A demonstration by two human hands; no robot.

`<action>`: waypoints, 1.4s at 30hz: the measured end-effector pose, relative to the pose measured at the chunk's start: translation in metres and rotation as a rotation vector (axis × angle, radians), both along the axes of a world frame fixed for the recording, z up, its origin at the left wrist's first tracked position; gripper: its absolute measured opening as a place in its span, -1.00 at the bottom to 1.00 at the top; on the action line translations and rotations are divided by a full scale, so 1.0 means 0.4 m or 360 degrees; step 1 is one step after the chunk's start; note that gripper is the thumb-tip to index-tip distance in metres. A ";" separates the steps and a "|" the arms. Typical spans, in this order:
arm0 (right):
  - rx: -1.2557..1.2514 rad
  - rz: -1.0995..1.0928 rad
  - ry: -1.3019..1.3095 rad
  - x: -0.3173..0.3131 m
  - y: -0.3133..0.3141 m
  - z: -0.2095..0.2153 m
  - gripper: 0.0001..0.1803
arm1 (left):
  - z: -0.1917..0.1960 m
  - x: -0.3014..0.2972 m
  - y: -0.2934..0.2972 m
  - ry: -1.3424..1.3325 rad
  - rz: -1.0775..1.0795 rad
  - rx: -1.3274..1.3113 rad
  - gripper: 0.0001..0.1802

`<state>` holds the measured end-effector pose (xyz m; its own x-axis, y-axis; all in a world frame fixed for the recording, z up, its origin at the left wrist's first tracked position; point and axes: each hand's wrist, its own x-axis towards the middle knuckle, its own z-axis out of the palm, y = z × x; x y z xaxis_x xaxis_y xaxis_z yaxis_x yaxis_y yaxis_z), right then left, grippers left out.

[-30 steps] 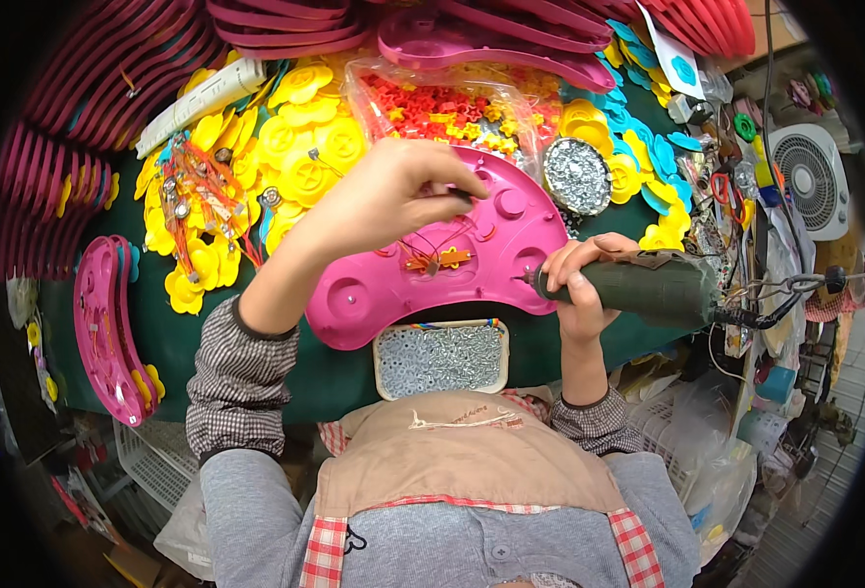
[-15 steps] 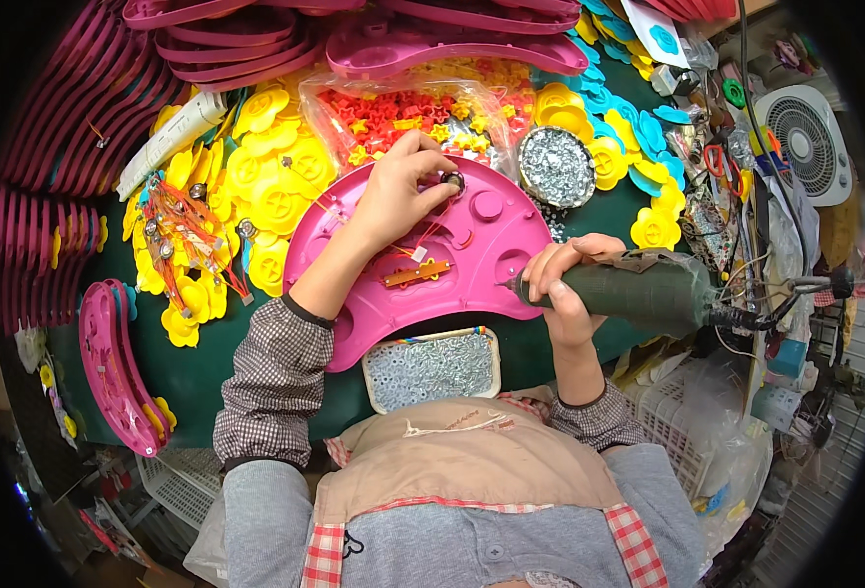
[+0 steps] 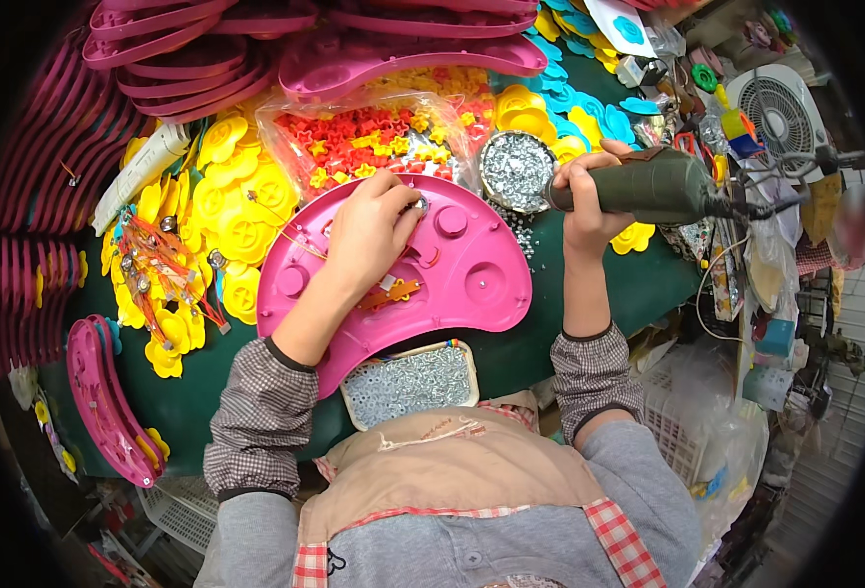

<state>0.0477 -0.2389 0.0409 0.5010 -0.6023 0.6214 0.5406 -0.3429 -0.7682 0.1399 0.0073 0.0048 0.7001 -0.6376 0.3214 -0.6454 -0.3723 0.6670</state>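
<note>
My L hand (image 3: 369,227) pinches 1 small round part (image 3: 420,205); the pink shell (image 3: 447,284) lies under it, long axis approx. L-to-R. My R hand (image 3: 589,204), farther from shell, wraps round the green driver (image 3: 660,188), beside the tin (image 3: 484,180) w/ metal bits (image 3: 518,169).

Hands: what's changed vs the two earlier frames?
The right hand has swung the green driver away from the pink shell's right end, up beside the round tin. No new grip or release is evident: driver still held, left hand still pinching a small round part at the shell's far edge.
</note>
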 end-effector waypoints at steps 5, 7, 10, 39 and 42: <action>0.0129 0.0128 -0.0179 -0.009 0.037 0.056 -0.44 | -0.016 -0.055 0.004 0.0056 -0.0012 -0.0212 -0.81; 0.0154 0.0266 -0.0311 -0.026 0.056 0.082 -0.36 | -0.008 -0.061 -0.001 0.0027 -0.0061 -0.0225 -0.77; 0.0267 0.0459 -0.0345 -0.072 0.083 0.106 -0.26 | 0.025 -0.061 -0.026 0.0009 -0.0204 -0.0359 -0.71; 0.0293 0.0786 -0.0326 -0.151 0.184 0.164 -0.38 | 0.092 -0.104 -0.020 -0.0249 -0.0519 -0.0331 -0.70; 0.0207 0.0724 -0.0363 -0.156 0.172 0.166 -0.39 | 0.088 -0.098 -0.043 -0.0513 -0.0517 -0.0356 -0.67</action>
